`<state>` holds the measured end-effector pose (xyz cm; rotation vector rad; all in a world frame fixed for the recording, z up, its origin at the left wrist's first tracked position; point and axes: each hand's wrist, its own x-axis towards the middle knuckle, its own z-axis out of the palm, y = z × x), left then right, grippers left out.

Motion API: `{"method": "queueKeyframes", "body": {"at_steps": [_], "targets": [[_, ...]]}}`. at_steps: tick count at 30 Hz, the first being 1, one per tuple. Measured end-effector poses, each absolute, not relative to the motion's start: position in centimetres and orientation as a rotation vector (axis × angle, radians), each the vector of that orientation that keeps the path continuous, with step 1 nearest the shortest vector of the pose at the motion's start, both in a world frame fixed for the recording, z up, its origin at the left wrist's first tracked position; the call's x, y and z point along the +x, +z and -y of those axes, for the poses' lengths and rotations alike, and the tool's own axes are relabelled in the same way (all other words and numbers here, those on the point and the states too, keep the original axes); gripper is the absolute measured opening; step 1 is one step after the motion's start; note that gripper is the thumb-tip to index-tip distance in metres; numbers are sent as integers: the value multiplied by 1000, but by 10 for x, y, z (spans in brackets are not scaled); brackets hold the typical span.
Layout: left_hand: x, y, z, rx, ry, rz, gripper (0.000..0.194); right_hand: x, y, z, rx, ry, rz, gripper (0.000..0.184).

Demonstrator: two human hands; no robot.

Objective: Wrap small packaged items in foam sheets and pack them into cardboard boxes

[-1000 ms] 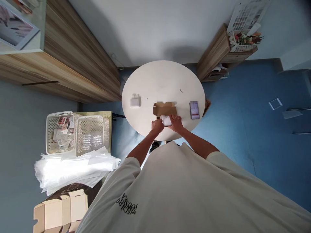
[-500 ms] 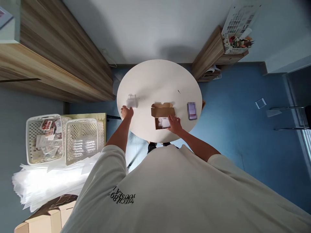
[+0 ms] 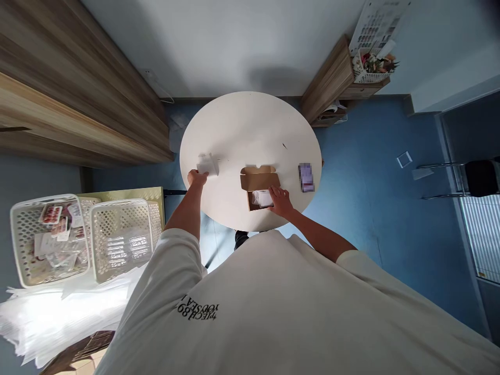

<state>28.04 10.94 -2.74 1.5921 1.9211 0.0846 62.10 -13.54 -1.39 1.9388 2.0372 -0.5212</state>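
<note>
My left hand is at the left side of the round white table, its fingers closed on the lower left corner of a whitish translucent packet. My right hand grips the right end of a small brown cardboard box, whose lid is flipped up and back. Inside the box lies a white wrapped item, partly covered by the right fingers. What is in the whitish packet is too small to make out.
A phone-like purple item rests on the white table at the right, with a small dark object farther back. Two white plastic baskets of packaging stand at my left, beside white sheets. Wooden cabinets flank the table.
My left fingers have closed over the packet's corner, and the packet looks slightly turned. My right hand keeps its place on the box. The whole view has shifted a little.
</note>
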Motion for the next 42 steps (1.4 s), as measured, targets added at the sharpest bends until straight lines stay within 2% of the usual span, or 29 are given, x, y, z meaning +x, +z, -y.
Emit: {"method": "queueKeyframes", "body": {"at_steps": [8,12,16,23,28,31,35,38,42], "targets": [[299,-3,-97,1509,186,-1894,32,622,-20,135,1954,-528,-2079,97],[337,18,-75,1548,315,-1619,33,623,-27,135,1982,-516,-2094,97],[380,27,-45,1688,216,-1386,35,621,-32,137,2027,-536,-2094,104],[420,7,-3,1975,-258,-1208,45,617,-28,138,2126,-633,-2081,117],[431,-12,16,2149,-432,-1122,36,619,-25,139,2107,-648,-2094,117],[433,-14,29,2271,-390,-1135,37,619,-25,139,2108,-653,-2099,115],[428,-11,53,2425,-179,-1120,50,618,-26,140,2143,-670,-2101,111],[423,-11,68,2445,-192,-955,54,618,-26,140,2154,-685,-2129,108],[422,-14,75,2397,-191,-958,55,618,-25,139,2150,-707,-2152,105]]}}
